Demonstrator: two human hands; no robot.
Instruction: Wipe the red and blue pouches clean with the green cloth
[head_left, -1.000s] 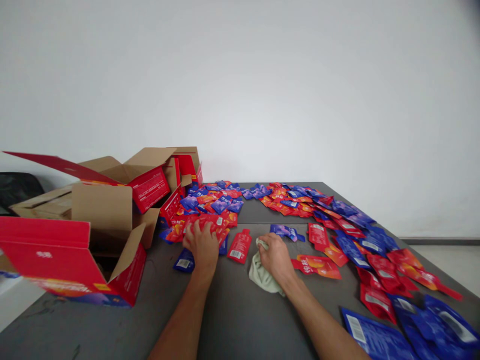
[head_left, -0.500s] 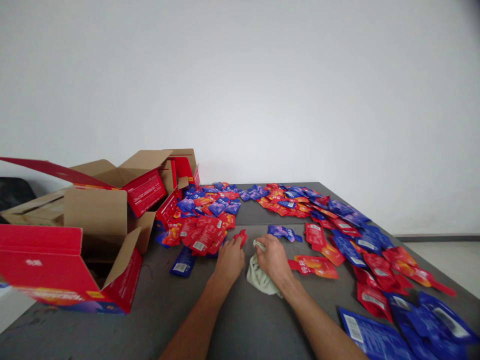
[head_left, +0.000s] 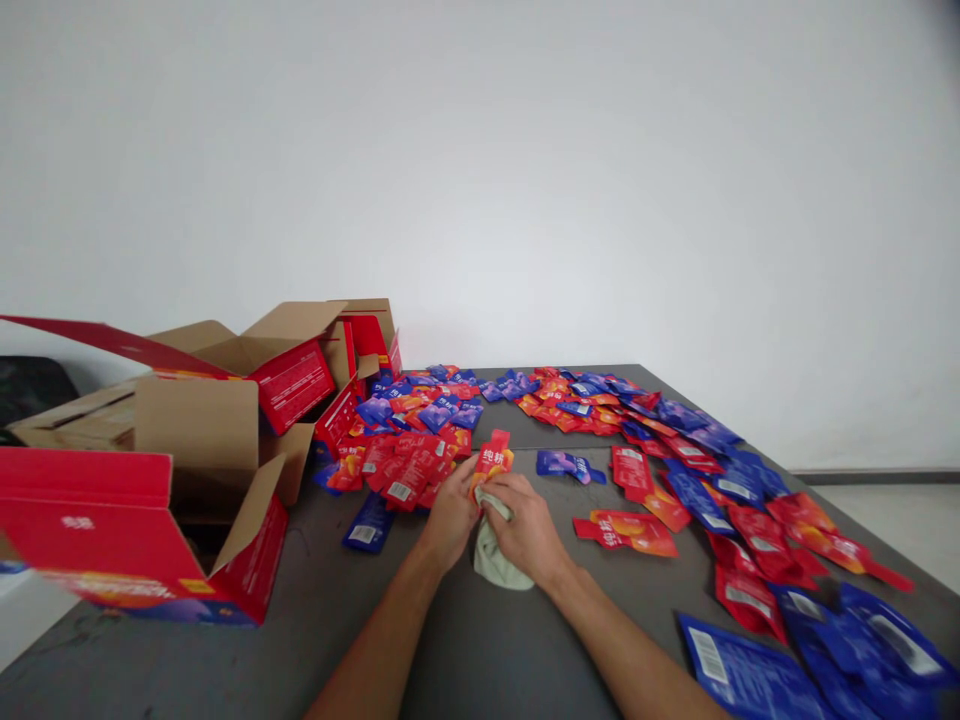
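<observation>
Over the middle of the table, my left hand point(head_left: 452, 515) is closed on a red-orange pouch point(head_left: 493, 458) with white lettering, its narrow spout end pointing up and away. Beside it, my right hand point(head_left: 526, 525) grips a pale green cloth point(head_left: 495, 560) and presses part of it against the pouch's lower end. The rest of the cloth hangs down between my wrists. To the right of my hands lie a purple-blue pouch point(head_left: 568, 466) and another red-orange pouch point(head_left: 628, 532), both flat on the table.
Open red cardboard boxes point(head_left: 82, 520) line the left side. A heap of red and blue pouches point(head_left: 420, 460) lies just left of my hands. More pouches point(head_left: 705, 450) spread along the right edge, with large blue ones point(head_left: 750, 665) at the near right. A white wall point(head_left: 480, 180) stands behind the dark table point(head_left: 480, 660).
My left hand has turned the red-orange pouch upright so its printed front shows. My right hand has moved left with the cloth, bringing it against the pouch.
</observation>
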